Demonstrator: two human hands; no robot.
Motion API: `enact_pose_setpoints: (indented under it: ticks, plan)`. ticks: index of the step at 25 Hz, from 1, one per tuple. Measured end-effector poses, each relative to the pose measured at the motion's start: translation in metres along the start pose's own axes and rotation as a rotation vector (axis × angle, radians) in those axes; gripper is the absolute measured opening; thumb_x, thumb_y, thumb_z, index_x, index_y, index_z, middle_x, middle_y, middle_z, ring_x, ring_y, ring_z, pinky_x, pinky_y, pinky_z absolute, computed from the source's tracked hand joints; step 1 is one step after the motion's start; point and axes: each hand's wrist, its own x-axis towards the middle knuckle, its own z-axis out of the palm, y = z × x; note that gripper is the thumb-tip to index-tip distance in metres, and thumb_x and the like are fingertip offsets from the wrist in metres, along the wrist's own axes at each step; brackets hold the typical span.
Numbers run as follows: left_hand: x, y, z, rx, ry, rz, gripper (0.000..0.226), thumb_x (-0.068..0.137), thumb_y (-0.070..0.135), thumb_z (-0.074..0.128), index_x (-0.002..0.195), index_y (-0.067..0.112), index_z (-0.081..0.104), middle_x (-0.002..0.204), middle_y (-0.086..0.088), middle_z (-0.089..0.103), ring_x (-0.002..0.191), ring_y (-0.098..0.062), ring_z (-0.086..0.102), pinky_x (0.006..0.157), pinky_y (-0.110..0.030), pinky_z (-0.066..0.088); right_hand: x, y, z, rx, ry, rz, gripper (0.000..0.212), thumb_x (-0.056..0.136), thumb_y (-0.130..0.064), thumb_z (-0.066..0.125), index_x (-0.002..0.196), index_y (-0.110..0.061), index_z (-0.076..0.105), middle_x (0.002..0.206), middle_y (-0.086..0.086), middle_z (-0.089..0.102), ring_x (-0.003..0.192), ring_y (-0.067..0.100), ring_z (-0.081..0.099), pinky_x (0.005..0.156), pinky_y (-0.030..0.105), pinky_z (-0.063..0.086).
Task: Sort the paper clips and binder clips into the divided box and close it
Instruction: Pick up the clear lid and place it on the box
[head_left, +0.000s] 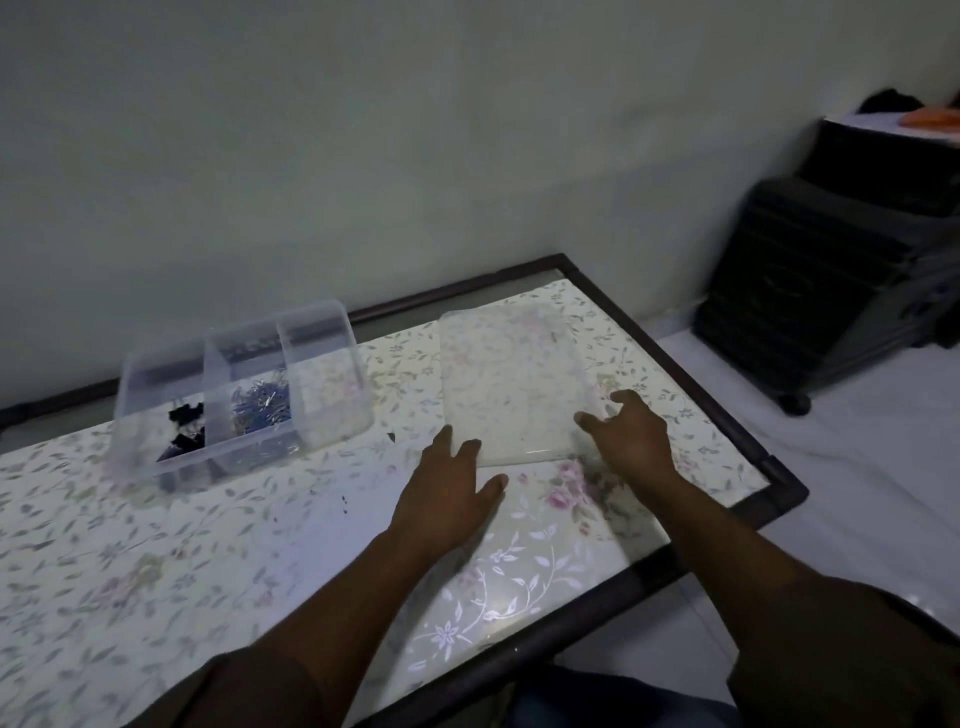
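A clear divided box (332, 332) stands on the table at the back left, without its lid. Its left compartment holds black binder clips (184, 428), its middle one holds blue and silver paper clips (260, 402), and its right one looks empty. The clear lid (514, 379) lies flat on the table to the right of the box. My left hand (449, 488) rests at the lid's near left corner with fingers spread. At the lid's near right edge is my right hand (631, 436), fingers curled and touching it. Neither hand has lifted the lid.
The table (156, 571) has a floral cover and a dark wooden frame; its right edge and near corner are close to my right arm. A few tiny dark specks (344, 501) lie on the cover. A black wheeled cabinet (831, 291) stands on the floor at the right.
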Motion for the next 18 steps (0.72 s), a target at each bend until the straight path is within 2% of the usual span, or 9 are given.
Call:
enact_pose_setpoints:
  ticks: [2,4,6,8,11,13,15,16,18]
  plan:
    - [-0.002,-0.008,-0.002,-0.049,-0.025,0.011,0.066,0.096,0.056,0.047,0.152,0.024,0.034,0.166,-0.011,0.017,0.15,-0.029,0.023,0.118,-0.038,0.026,0.003,0.0,-0.008,0.347,-0.068,0.147,0.054,0.079,-0.042,0.081,0.12,-0.011,0.065,0.109,0.016,0.066,0.091,0.027,0.065,0.082,0.039,0.055]
    - [-0.006,-0.019,-0.01,-0.105,-0.052,0.04,0.063,0.098,0.052,0.047,0.152,0.023,0.034,0.165,-0.007,0.023,0.15,-0.025,0.025,0.119,-0.035,0.024,-0.002,-0.009,-0.016,0.563,-0.239,0.223,0.038,0.079,-0.03,0.084,0.102,-0.002,0.071,0.078,0.013,0.054,0.059,0.018,0.047,0.056,0.031,0.044]
    - [-0.011,-0.025,-0.025,-0.181,-0.033,0.078,0.055,0.1,0.045,0.048,0.149,0.02,0.041,0.159,-0.005,0.036,0.145,-0.021,0.034,0.114,-0.028,0.027,-0.012,-0.028,-0.02,0.578,-0.336,0.169,0.033,0.084,-0.02,0.079,0.102,0.008,0.074,0.074,0.012,0.047,0.054,0.017,0.038,0.05,0.028,0.038]
    - [-0.018,-0.032,-0.052,-0.321,0.036,0.059,0.046,0.101,0.04,0.048,0.141,0.018,0.051,0.149,-0.003,0.049,0.134,-0.021,0.048,0.102,-0.025,0.034,-0.032,-0.061,-0.025,0.557,-0.332,0.027,0.022,0.087,-0.013,0.073,0.1,0.005,0.076,0.076,0.012,0.056,0.057,0.018,0.043,0.053,0.028,0.037]
    - [-0.018,-0.048,-0.101,-0.726,0.086,-0.072,0.034,0.103,0.039,0.047,0.126,0.019,0.061,0.136,-0.007,0.063,0.117,-0.024,0.062,0.097,-0.034,0.045,-0.059,-0.111,-0.023,0.322,-0.197,-0.282,0.019,0.092,-0.02,0.066,0.093,-0.006,0.078,0.085,0.003,0.073,0.065,0.016,0.059,0.059,0.03,0.045]
    - [-0.017,-0.06,-0.14,-1.125,0.147,-0.177,0.034,0.103,0.04,0.043,0.115,0.015,0.063,0.124,-0.015,0.068,0.106,-0.027,0.068,0.098,-0.042,0.049,-0.074,-0.14,-0.011,0.027,-0.089,-0.522,0.031,0.097,-0.03,0.056,0.086,-0.008,0.074,0.079,0.006,0.071,0.072,0.024,0.065,0.065,0.037,0.05]
    - [-0.02,-0.077,-0.184,-1.383,0.258,-0.238,0.044,0.103,0.049,0.036,0.107,0.013,0.061,0.111,-0.017,0.071,0.098,-0.03,0.07,0.094,-0.044,0.051,-0.086,-0.165,0.005,-0.236,0.04,-0.732,0.033,0.098,-0.035,0.05,0.077,-0.013,0.064,0.075,0.005,0.062,0.07,0.032,0.061,0.06,0.038,0.045]
    - [-0.021,-0.09,-0.204,-1.468,0.315,-0.252,0.05,0.102,0.054,0.033,0.106,0.012,0.059,0.107,-0.018,0.071,0.096,-0.031,0.07,0.091,-0.045,0.052,-0.09,-0.176,0.015,-0.338,0.111,-0.852,0.028,0.098,-0.034,0.051,0.08,-0.015,0.062,0.078,0.004,0.059,0.07,0.033,0.06,0.058,0.036,0.041]
    - [-0.029,-0.123,-0.24,-1.595,0.402,-0.261,0.059,0.1,0.06,0.031,0.108,0.008,0.057,0.106,-0.022,0.071,0.097,-0.034,0.071,0.087,-0.047,0.056,-0.095,-0.197,0.038,-0.503,0.196,-1.099,0.016,0.095,-0.029,0.055,0.1,-0.019,0.067,0.086,0.003,0.058,0.07,0.035,0.061,0.054,0.032,0.037]
